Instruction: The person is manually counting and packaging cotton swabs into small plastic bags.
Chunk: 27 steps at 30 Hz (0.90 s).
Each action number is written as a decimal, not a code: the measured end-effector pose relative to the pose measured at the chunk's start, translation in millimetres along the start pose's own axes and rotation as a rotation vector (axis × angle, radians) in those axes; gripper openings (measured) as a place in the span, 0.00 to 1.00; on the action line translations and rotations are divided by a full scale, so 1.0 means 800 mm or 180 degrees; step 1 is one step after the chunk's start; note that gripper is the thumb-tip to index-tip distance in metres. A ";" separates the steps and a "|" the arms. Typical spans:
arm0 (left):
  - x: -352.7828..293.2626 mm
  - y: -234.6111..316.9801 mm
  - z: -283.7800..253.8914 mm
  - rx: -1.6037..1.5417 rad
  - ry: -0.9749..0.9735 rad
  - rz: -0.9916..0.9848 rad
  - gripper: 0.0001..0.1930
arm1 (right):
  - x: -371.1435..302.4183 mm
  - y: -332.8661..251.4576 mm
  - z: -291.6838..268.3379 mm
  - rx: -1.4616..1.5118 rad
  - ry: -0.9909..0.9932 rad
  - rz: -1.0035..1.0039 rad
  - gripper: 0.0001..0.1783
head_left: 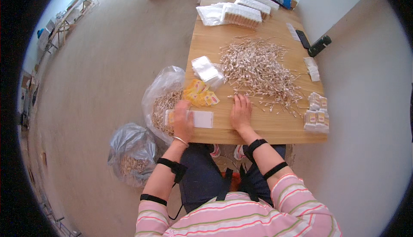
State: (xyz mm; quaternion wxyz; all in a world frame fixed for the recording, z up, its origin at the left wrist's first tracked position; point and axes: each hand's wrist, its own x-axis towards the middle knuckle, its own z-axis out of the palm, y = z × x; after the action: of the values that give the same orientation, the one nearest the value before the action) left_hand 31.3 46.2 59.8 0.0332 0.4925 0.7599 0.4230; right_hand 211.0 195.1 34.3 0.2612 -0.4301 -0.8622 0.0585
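Note:
My left hand (183, 121) is at the table's left edge, its fingers closed round a small clear packet of cotton swabs (169, 117) whose tips show past the hand. A flat white rectangle (203, 119) lies on the table on the hand's other side; whether it joins the packet I cannot tell. Resting on the wood is my right hand (241, 111), fingers stretched forward and fingertips touching a few stray swabs. Just beyond it spreads a big loose heap of cotton swabs (258, 67). Yellow printed cards (200, 94) lie in a pile near my left hand.
Clear plastic sleeves (206, 70) lie beyond the cards. A plastic bag of swabs (161, 101) hangs at the table's left edge; another bag (133, 151) sits on the floor. Filled packets (316, 118) stand at right, bundled swabs (243, 15) at the far end. A phone (303, 39) lies by the wall.

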 end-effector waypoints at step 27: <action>0.076 0.105 0.184 0.0251 -0.0350 0.0010 0.16 | -0.060 0.097 -0.082 0.0216 -0.0087 0.0103 0.14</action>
State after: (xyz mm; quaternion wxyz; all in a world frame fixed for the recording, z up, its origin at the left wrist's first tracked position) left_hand 129.4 196.5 44.6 0.0548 0.5171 0.7722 0.3651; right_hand 323.2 198.3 46.2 0.2629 -0.4340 -0.8561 0.0979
